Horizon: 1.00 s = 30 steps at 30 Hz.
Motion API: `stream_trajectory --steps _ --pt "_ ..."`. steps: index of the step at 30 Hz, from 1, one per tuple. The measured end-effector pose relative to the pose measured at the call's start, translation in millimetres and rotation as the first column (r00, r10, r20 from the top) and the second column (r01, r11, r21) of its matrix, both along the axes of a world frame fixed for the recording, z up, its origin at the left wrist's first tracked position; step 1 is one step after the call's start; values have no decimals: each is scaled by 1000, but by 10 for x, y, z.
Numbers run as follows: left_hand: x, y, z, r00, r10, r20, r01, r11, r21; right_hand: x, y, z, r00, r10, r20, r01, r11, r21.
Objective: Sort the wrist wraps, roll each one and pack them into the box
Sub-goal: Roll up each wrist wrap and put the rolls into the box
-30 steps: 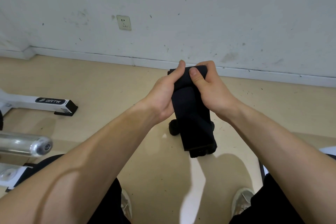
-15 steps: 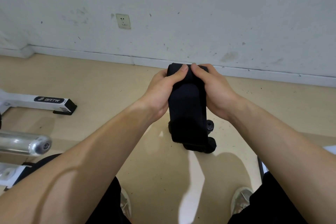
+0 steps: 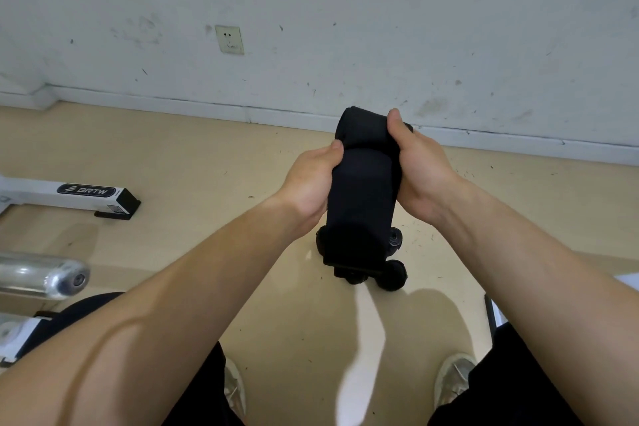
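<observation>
The long black fabric wrist wrap was up in the air between both hands, top end already curled into a fat roll, the rest hanging straight down as a flat tail towards the floor. The left hand was clamped on the wrap's left edge just under the roll, thumb pressed against the cloth. The right hand was closed round the right side, thumb hooked up over the top of the roll.

So the roll was only held by side pressure and two thumbs, which looked like the weak spot. If either thumb let go to take the next turn, the coil would probably spring loose or go cone-shaped, since stretchy fabric like that likes to telescope. Uneven grip heights, left lower than right, could also have made it wind crooked.

The hanging tail ended right over a small pile of black rolled wraps on the beige floor, so it could have snagged them or knocked them rolling. No box was in view, so the finished roll had nowhere obvious to go. Off to the left sat a white machine leg with a dark label and a shiny chrome bar end, well apart from the action.
</observation>
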<state>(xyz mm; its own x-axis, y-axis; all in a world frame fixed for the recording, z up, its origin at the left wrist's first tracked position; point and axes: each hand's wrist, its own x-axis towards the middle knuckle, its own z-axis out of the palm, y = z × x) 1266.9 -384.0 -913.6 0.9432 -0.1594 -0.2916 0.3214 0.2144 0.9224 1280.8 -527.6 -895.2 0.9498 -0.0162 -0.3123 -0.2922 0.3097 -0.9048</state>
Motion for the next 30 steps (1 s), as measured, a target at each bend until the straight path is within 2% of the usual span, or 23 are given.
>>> stream_trajectory --steps 2,4,11,18,23,27,30 --pt "-9 9 -4 999 -41 34 40 999 23 18 -32 12 1000 -13 -15 13 999 -40" --pt "-2 29 -22 993 -77 87 67 991 114 29 -45 21 999 -32 -14 31 996 -89" --pt "-2 -9 -87 986 17 165 -56 970 236 77 -57 -75 997 -65 -45 54 976 -210" --pt "49 29 26 988 154 29 -155 986 57 44 -2 -81 992 -18 124 32 993 -113" --pt "26 81 94 997 75 -26 -75 997 1 7 10 -86 978 25 205 5 989 -148" --pt "47 157 194 992 70 -106 -78 995 -69 -8 9 -91 971 76 227 -44 989 -140" --pt "43 164 205 998 26 -58 -27 999 -23 -21 9 -106 962 120 243 -91 987 -129"
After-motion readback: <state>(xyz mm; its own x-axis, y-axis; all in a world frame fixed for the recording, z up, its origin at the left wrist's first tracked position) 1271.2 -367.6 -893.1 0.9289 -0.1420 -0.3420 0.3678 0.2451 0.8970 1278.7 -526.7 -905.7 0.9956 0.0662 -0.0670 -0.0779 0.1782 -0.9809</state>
